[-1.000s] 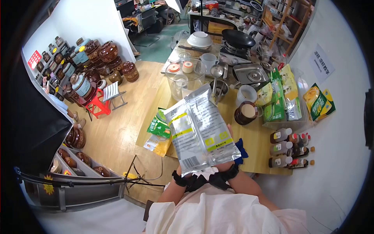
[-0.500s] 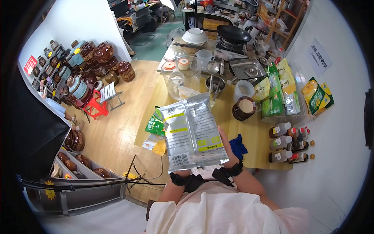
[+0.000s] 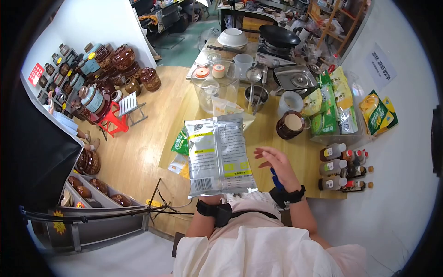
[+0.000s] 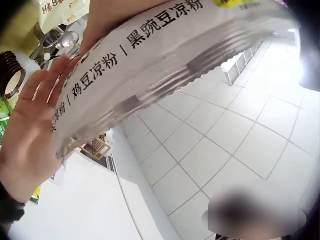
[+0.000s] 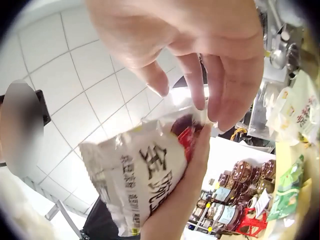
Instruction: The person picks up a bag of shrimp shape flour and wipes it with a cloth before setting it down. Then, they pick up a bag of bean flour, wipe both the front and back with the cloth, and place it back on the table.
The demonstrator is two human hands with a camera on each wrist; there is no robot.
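A large silver foil packet [image 3: 219,159] of bean jelly powder, its printed back with a barcode facing up, is held above the near edge of the table. My left hand [image 5: 196,159] holds it from below; in the head view the packet hides that hand. The packet's white printed front [image 4: 145,55] shows in the left wrist view. To the right of the packet, my right hand [image 3: 281,167] is apart from it, fingers loosely bent and holding nothing. A blue cloth [image 3: 275,180] lies partly behind the right hand.
Beyond the packet stand a big clear container [image 3: 217,90], a metal pot [image 3: 259,98] with a ladle, and a brown jar [image 3: 288,127]. At the right are a bin of pouches [image 3: 327,115] and several bottles [image 3: 334,166]. A green pouch [image 3: 180,142] lies left.
My right hand has let go of the packet and moved right, away from it. The packet has shifted left and turned straighter, staying with my left hand.
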